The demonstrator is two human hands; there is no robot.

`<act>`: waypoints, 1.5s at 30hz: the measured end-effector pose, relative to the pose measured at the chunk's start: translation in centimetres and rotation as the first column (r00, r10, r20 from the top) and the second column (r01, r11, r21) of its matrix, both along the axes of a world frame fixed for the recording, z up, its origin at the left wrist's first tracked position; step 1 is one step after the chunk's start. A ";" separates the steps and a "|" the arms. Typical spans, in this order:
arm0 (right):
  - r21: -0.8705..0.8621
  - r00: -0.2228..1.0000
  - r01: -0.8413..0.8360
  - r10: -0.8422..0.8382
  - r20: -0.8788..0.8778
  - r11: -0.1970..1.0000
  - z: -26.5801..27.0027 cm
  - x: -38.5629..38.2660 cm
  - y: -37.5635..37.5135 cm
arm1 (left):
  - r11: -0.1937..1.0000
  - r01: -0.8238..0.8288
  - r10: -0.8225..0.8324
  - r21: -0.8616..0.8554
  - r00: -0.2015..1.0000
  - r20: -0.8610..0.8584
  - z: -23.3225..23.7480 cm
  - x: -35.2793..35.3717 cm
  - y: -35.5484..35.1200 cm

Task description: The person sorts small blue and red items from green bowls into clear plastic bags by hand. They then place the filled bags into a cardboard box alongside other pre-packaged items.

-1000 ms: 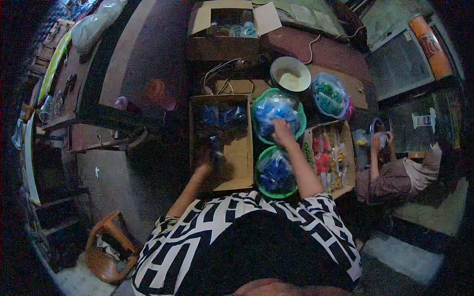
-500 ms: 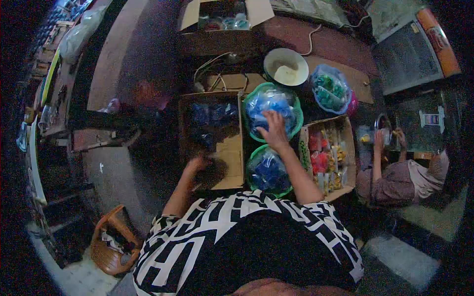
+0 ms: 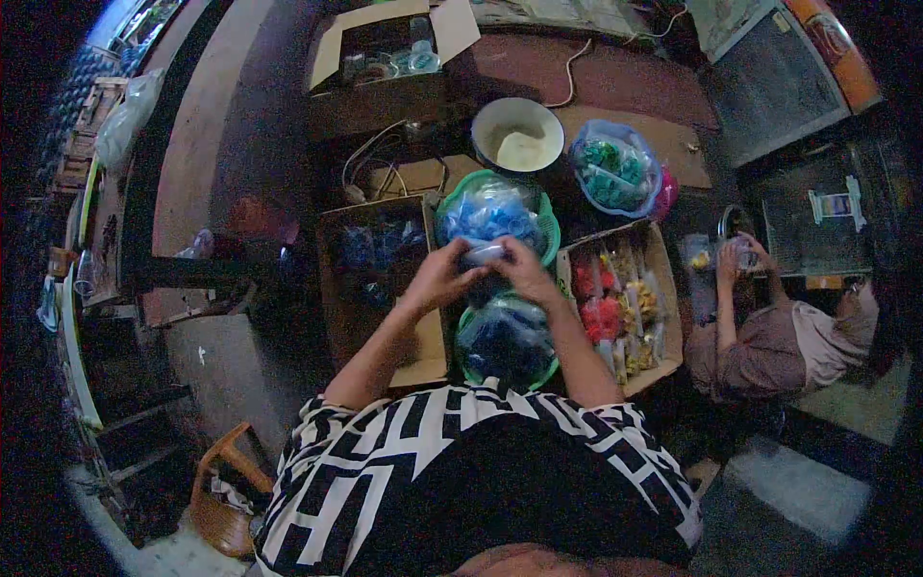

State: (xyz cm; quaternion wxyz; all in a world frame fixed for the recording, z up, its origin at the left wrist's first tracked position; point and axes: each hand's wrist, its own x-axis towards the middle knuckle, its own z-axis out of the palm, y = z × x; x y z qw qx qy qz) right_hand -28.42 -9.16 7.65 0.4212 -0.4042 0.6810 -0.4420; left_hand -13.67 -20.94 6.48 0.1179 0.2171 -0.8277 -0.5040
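Bare hands (image 3: 477, 272) together, fingers curled, forearms angled inward

a shiny bluish packet (image 3: 484, 253) — over the green basket (image 3: 550, 231).

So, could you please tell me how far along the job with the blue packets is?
Probably partway: blue packets already lie in the left box, which shows bare cardboard. The left hand and right hand hold a pale packet. Apparently remaining: the blue contents of the far green basket and near green basket.
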 end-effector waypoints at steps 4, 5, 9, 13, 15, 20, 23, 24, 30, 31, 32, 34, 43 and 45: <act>-0.058 1.000 -0.005 0.004 -0.018 0.998 -3.6 -7.0 0.0 | 0.991 -0.092 0.071 0.095 0.978 0.198 0.4 -3.6 2.5; 0.015 0.997 0.010 -0.009 -0.076 1.000 -4.8 -8.6 -0.1 | 0.990 -0.107 0.087 0.088 0.974 0.207 -0.2 -3.4 2.5; 0.103 0.974 -0.147 0.162 -0.156 0.984 -6.4 -12.5 -1.9 | 0.937 -0.302 0.296 -0.174 0.953 -0.061 -3.8 -1.2 0.9; 0.119 0.641 -0.027 0.109 -0.760 0.993 -9.4 -12.5 -3.2 | 0.769 -0.487 0.541 -0.414 0.841 0.018 -5.2 4.0 -3.4; 0.127 0.671 0.038 0.069 -0.738 0.991 -8.2 -11.2 -3.7 | 0.707 -0.539 0.621 -0.458 0.783 0.037 -6.9 6.8 -5.8; -0.123 0.612 0.136 -0.181 -0.770 0.983 -10.4 -7.2 -4.0 | 0.293 -0.586 0.806 -0.755 0.577 -0.135 -15.4 12.2 -10.6; -0.020 0.398 0.253 -0.123 -0.909 0.967 -11.1 -5.4 -3.9 | 0.425 -0.780 0.888 -0.460 0.458 0.042 -22.6 13.0 -13.9; -0.018 0.393 0.254 -0.121 -0.911 0.967 -11.1 -5.4 -4.0 | 0.429 -0.627 0.877 -0.650 0.460 0.136 -23.1 12.9 -14.0; 0.120 0.580 0.245 -0.046 -0.813 0.962 -10.4 -6.3 -4.2 | 0.568 -0.717 0.823 -0.404 0.499 0.271 -14.1 11.6 -14.2; 0.036 0.664 0.255 -0.149 -0.733 0.966 -9.7 -6.2 -4.1 | 0.607 -0.680 0.791 -0.412 0.568 0.226 -14.9 12.1 -15.1; -0.045 0.737 0.276 -0.241 -0.632 0.960 -9.1 -6.0 -3.8 | 0.615 -0.675 0.785 -0.407 0.577 0.228 -16.0 12.5 -15.4; -0.098 0.712 0.269 -0.267 -0.649 0.958 -8.8 -5.5 -2.9 | 0.678 -0.691 0.726 -0.250 0.579 0.371 -14.7 12.6 -15.2; -0.207 0.801 0.105 -0.206 -0.563 0.973 -4.1 2.5 -1.3 | 0.778 -0.558 0.587 -0.288 0.809 0.018 -9.5 14.2 -9.4; -0.246 0.854 0.024 -0.148 -0.498 0.969 -2.7 5.1 -1.5 | 0.836 -0.516 0.507 -0.189 0.856 -0.095 -8.6 14.0 -8.3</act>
